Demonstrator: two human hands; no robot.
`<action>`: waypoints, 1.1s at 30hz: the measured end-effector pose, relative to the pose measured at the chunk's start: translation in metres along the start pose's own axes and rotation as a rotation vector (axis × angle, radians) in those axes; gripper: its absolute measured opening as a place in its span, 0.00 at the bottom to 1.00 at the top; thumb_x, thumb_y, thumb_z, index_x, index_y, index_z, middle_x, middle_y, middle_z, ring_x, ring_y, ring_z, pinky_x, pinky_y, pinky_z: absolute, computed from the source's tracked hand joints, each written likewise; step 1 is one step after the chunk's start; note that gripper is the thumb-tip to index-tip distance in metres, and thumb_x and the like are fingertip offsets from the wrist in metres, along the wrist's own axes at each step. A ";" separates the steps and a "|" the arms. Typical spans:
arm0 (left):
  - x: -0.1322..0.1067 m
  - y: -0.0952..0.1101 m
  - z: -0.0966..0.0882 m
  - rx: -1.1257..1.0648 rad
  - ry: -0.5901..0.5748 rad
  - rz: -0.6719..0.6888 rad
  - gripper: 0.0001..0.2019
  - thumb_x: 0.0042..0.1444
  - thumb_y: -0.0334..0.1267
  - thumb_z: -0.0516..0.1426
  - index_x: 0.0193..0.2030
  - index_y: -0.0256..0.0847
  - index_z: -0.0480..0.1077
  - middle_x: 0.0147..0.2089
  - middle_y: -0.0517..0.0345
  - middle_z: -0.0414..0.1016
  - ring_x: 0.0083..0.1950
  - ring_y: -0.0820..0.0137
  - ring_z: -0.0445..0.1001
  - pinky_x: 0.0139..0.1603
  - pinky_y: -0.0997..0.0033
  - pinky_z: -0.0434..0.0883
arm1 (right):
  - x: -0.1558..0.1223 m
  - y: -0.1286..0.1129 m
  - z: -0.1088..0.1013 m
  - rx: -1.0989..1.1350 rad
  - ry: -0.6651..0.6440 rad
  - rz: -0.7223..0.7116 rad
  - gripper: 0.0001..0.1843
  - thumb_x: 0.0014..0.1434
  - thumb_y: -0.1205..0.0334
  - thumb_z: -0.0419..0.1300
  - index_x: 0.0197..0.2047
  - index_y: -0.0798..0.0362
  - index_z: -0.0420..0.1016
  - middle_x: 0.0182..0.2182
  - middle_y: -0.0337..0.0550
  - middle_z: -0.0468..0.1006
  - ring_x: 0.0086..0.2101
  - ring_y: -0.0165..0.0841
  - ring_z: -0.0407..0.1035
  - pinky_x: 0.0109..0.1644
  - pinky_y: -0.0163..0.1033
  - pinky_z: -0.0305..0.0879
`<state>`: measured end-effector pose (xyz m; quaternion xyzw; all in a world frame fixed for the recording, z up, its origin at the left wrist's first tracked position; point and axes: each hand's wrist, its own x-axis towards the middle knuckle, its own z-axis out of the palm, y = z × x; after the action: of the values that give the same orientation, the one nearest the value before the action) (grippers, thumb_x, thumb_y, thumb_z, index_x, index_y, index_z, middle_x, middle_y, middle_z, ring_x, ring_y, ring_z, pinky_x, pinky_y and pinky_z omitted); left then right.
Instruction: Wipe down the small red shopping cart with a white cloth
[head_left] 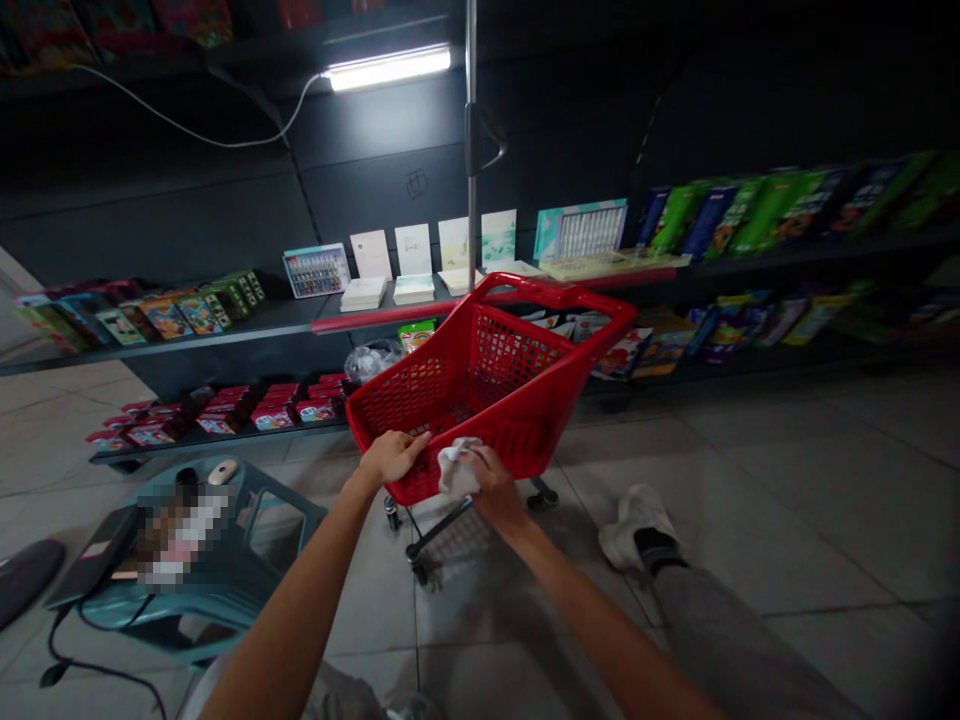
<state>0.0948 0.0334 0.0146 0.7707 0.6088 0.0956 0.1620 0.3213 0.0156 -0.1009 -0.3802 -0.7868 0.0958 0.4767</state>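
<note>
A red plastic shopping cart (517,415) stands right in front of me on small wheels, its basket showing nothing inside that I can make out. My left hand (391,457) is closed over the cart's near rim, thumb and fingers gripping the edge. Just to the right, my right hand (491,482) is closed on a crumpled white cloth (456,468), which presses against the outside of the near basket wall.
Behind the cart runs a dark shelf (277,318) with booklets, pen sets and snack packs. A metal pole (472,150) rises behind the cart. At left, a blue-grey plastic stool (217,570) bears a laptop (97,555) and a mouse (223,472). A cable trails to the floor.
</note>
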 end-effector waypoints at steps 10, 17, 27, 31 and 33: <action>0.007 -0.002 0.003 -0.007 -0.018 0.020 0.39 0.69 0.63 0.37 0.25 0.40 0.75 0.27 0.52 0.76 0.31 0.67 0.73 0.34 0.68 0.60 | 0.023 0.098 -0.067 -0.257 0.611 0.495 0.36 0.56 0.61 0.55 0.67 0.59 0.56 0.61 0.63 0.62 0.63 0.50 0.58 0.67 0.58 0.57; 0.006 0.000 0.003 0.010 -0.006 0.017 0.40 0.69 0.64 0.36 0.25 0.40 0.75 0.27 0.51 0.76 0.30 0.67 0.73 0.33 0.68 0.59 | 0.015 0.032 0.010 -0.090 0.524 0.621 0.31 0.63 0.54 0.54 0.65 0.59 0.58 0.57 0.64 0.65 0.59 0.50 0.63 0.65 0.55 0.61; 0.000 0.001 -0.004 0.082 0.013 -0.013 0.40 0.69 0.63 0.35 0.29 0.40 0.79 0.31 0.48 0.80 0.35 0.64 0.77 0.35 0.68 0.60 | -0.021 -0.096 0.107 0.170 0.155 0.363 0.27 0.56 0.71 0.59 0.59 0.44 0.66 0.59 0.50 0.68 0.60 0.45 0.66 0.63 0.55 0.69; -0.001 -0.002 -0.003 0.125 0.045 0.003 0.40 0.70 0.62 0.35 0.29 0.40 0.79 0.32 0.47 0.80 0.38 0.62 0.78 0.36 0.68 0.61 | -0.035 -0.036 0.071 0.092 0.045 0.237 0.31 0.51 0.75 0.56 0.58 0.47 0.70 0.58 0.51 0.69 0.59 0.45 0.68 0.63 0.53 0.69; 0.000 -0.004 -0.004 0.126 0.044 0.000 0.41 0.69 0.63 0.35 0.28 0.40 0.79 0.31 0.46 0.80 0.37 0.62 0.78 0.36 0.68 0.61 | -0.036 0.010 0.041 0.020 0.088 0.271 0.30 0.50 0.73 0.55 0.58 0.52 0.70 0.55 0.54 0.71 0.58 0.46 0.68 0.64 0.55 0.67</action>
<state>0.0900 0.0348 0.0164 0.7770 0.6171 0.0740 0.1000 0.3017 0.0059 -0.1519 -0.4822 -0.7056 0.1504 0.4970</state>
